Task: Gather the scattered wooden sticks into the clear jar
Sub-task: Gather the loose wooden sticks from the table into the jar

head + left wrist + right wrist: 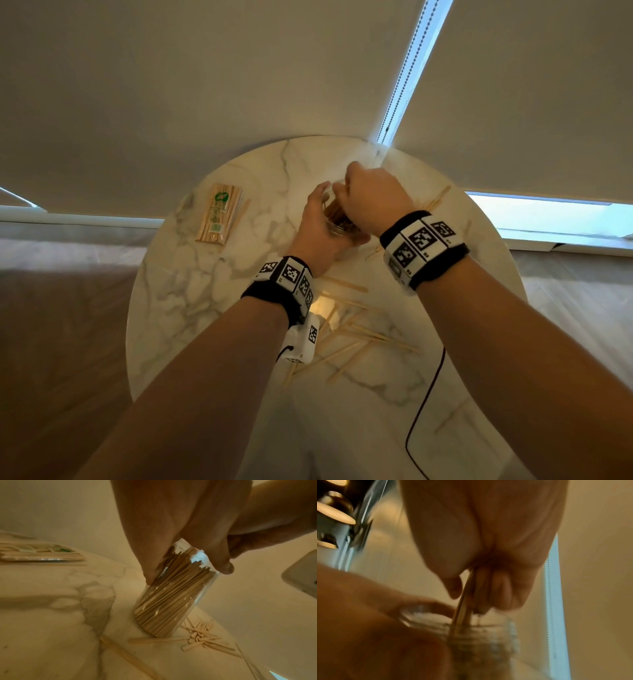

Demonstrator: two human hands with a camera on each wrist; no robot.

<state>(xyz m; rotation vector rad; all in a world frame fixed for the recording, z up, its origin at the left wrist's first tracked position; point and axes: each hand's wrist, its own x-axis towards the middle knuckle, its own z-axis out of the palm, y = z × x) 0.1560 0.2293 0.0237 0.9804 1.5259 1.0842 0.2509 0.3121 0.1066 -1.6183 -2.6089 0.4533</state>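
The clear jar [173, 599] stands tilted on the marble table [191, 294], packed with wooden sticks. My left hand [320, 222] grips the jar near its top, fingers and thumb wrapped around it. Directly above the jar mouth [481, 626], my right hand [366, 198] pinches a few thin sticks [465, 601] whose lower ends reach into the opening. Loose sticks [356, 335] lie scattered on the table near me, below my left wrist. More loose sticks [202, 638] lie beside the jar's base.
A sealed pack of wooden sticks [219, 214] lies at the table's far left. A black cable [424, 407] runs across the near right of the table. A few sticks [440, 197] lie near the far right edge. Window blinds hang behind the table.
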